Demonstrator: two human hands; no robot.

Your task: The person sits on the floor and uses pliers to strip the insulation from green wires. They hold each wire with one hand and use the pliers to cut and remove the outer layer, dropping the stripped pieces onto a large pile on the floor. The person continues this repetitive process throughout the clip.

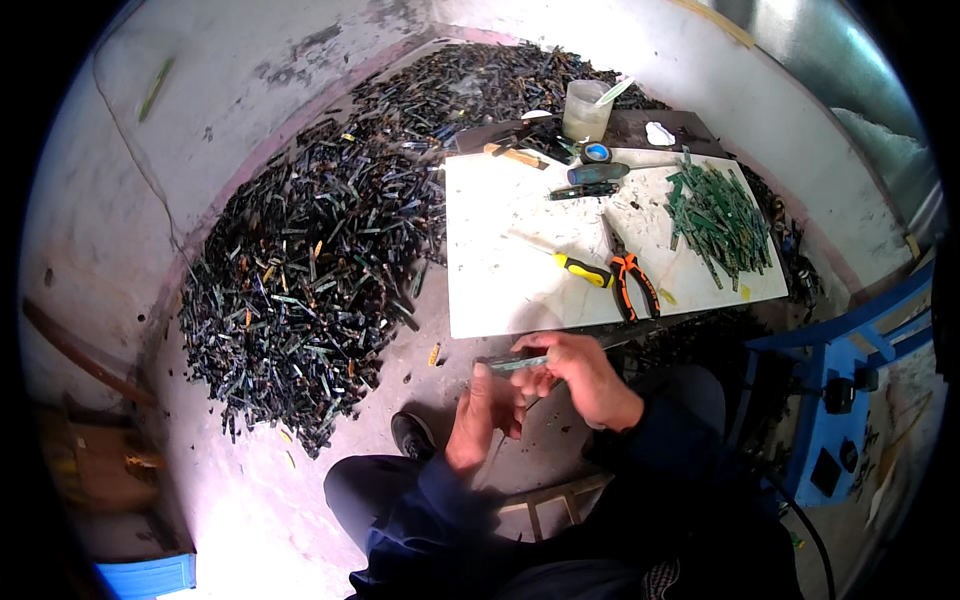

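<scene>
In front of my knees, both hands hold a narrow strip-shaped electronic part [519,364], dark with a pale green face. My left hand [474,420] has its thumb at the strip's left end, its other fingers curled below. The fingers of my right hand [585,375] grip the right end, partly hiding it. Just beyond, on a white board [502,300], lie pliers [631,281] with orange and black handles and a yellow-and-black screwdriver [583,270]. A stack of green circuit-board strips [718,217] covers the board's right side.
A large heap of dark strip-shaped parts [300,300] spreads over the floor at left and behind. Toward the board's back are a blue-handled screwdriver [598,174], a tape roll [596,153] and a cloudy plastic cup [586,112]. Blue furniture [817,420] stands at right.
</scene>
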